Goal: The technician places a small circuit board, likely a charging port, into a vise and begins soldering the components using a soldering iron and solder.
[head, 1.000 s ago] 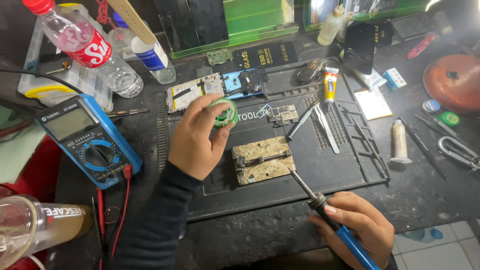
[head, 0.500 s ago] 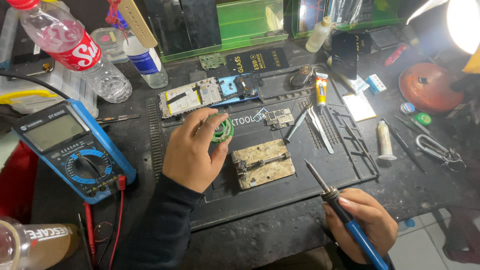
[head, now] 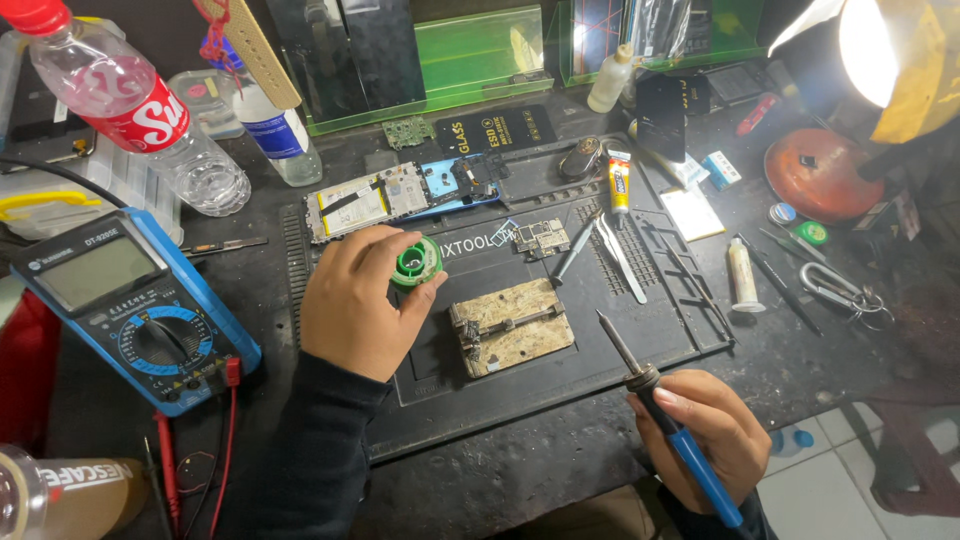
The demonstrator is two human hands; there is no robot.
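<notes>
Our left hand (head: 350, 305) has edged right with the green spool (head: 416, 263) pinched, nearing the holder (head: 511, 326), while our right hand (head: 705, 435) grips the iron (head: 660, 405)

Board holder (head: 511, 327) lies on mat (head: 640, 340), multimeter (head: 130, 305) to its left.

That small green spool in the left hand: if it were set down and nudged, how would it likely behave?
The green spool looks round, so it would probably roll if set on its edge. The left hand pinches it with fingers alone, so it seems light. Lying flat on the dark mat, it would likely stay put.
</notes>
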